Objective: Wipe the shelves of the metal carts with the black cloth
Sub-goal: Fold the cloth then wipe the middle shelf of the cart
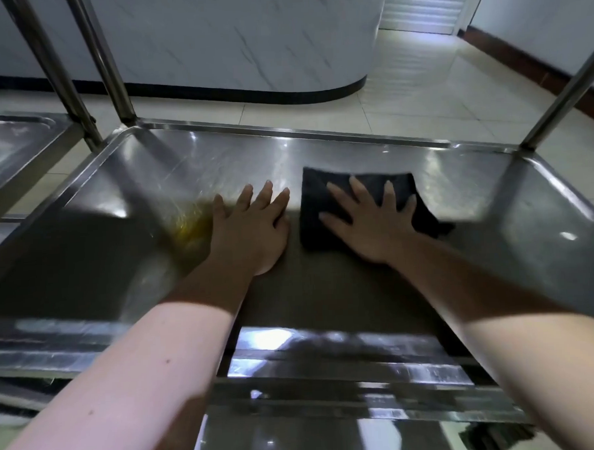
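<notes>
Both forearms reached in over the near rail (89, 339) of the cart's shelf (491, 196). The left hand (251, 223) lay flat on bare steel with its fingers straight, probably bracing the person's lean. Just beside it the right hand (370, 221) was spread wide on the black cloth (313, 197), pressing it down mid-shelf so its whole face would rub. A yellowish smear (190, 226) sat just left of the left hand, likely the next patch. Farther off, a second cart (16, 148) stood at the left.

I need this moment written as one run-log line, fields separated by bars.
step: wipe cart shelf | right hand: flat on black cloth | left hand: flat on bare metal | second cart: at left
</notes>
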Demonstrator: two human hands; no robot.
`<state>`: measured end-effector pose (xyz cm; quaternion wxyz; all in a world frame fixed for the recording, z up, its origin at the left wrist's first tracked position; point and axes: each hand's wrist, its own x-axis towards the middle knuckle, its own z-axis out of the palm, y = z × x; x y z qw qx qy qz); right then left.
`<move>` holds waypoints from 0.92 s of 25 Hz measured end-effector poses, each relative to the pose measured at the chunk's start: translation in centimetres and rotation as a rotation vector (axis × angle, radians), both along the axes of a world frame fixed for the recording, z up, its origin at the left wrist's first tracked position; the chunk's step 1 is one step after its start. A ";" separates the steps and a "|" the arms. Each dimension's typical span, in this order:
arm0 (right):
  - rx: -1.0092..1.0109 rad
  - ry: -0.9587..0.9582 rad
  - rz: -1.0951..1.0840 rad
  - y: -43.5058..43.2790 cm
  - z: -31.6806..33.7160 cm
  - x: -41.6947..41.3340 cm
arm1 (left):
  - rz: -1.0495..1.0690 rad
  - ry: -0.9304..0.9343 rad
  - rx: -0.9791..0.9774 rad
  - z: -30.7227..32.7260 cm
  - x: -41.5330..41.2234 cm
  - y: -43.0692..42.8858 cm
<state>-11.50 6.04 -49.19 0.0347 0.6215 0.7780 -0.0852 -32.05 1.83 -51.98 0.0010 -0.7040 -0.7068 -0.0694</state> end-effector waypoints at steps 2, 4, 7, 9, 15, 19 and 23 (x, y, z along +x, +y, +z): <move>0.025 -0.020 0.102 -8.0 -0.9 1.6 | -0.001 -0.007 -0.008 0.1 0.0 0.0; -0.008 -0.008 0.165 -13.9 -1.2 2.8 | -0.004 -0.014 -0.006 0.2 0.0 0.0; 0.005 -0.005 0.136 -13.1 -1.3 3.0 | 0.000 -0.014 -0.003 0.2 -0.1 -0.1; 0.057 -0.016 0.068 -7.6 -1.1 1.6 | -0.003 -0.003 -0.005 0.1 -0.1 -0.1; -0.057 0.009 -0.200 6.4 0.3 -3.1 | 0.005 -0.002 -0.011 0.4 0.0 0.0; -0.009 0.003 -0.110 2.5 -0.1 -1.9 | 0.008 0.017 -0.019 0.5 0.0 -0.1; 0.030 0.001 -0.017 -7.5 -0.6 1.0 | 0.012 0.011 -0.027 0.5 0.1 -0.2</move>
